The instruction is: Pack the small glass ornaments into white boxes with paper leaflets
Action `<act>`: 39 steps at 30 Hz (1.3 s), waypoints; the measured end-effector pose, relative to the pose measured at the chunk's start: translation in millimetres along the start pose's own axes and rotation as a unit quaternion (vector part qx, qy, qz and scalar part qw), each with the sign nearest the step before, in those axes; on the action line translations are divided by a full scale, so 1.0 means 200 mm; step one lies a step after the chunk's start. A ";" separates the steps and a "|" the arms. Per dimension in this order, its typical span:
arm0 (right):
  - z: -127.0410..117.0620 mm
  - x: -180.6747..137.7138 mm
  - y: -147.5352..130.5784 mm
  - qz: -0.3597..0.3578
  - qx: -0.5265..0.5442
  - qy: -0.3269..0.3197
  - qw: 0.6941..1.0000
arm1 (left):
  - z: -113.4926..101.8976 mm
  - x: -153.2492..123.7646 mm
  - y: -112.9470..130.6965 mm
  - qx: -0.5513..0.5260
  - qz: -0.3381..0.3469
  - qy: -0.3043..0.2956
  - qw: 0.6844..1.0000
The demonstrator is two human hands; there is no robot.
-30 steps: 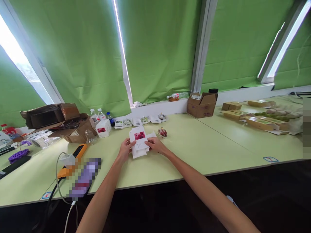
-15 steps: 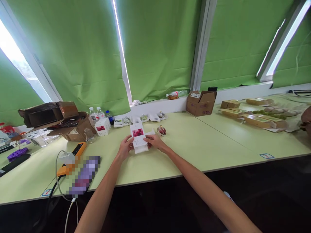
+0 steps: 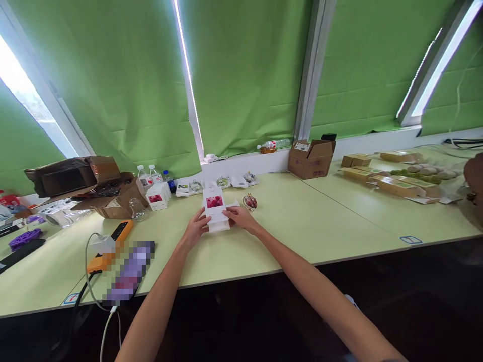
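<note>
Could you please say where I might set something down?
Bare table stretches from the right hand and red ornament towards the yellow packs, with the brown box behind. The left is crowded with an open carton, power strip and white boxes.

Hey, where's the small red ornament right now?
In the head view, the red ornament lies on the table, just beyond the right hand, right of the white carton.

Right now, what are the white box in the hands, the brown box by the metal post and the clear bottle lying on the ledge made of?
White box: seemingly thin, smooth card, with a printed picture and flaps. Brown box: matte cardboard, judging by its dull flaps. Clear bottle: probably shiny plastic, being see-through, though glass is possible.
</note>
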State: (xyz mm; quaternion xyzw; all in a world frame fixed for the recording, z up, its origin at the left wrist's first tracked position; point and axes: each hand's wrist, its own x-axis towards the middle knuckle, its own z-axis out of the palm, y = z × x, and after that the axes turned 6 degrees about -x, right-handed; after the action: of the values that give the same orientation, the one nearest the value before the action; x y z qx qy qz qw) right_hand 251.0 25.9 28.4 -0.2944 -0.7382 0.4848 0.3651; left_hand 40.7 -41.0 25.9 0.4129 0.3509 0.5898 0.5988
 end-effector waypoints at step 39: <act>-0.01 0.01 0.01 -0.067 0.034 -0.025 0.997 | -0.03 0.02 -0.02 0.029 0.041 0.048 0.998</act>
State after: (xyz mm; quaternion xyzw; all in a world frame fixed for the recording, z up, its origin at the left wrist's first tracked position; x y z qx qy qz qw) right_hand 252.7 28.5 28.0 -0.2198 -0.7479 0.4917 0.3881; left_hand 36.9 -37.2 19.1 0.4156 0.3789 0.6227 0.5440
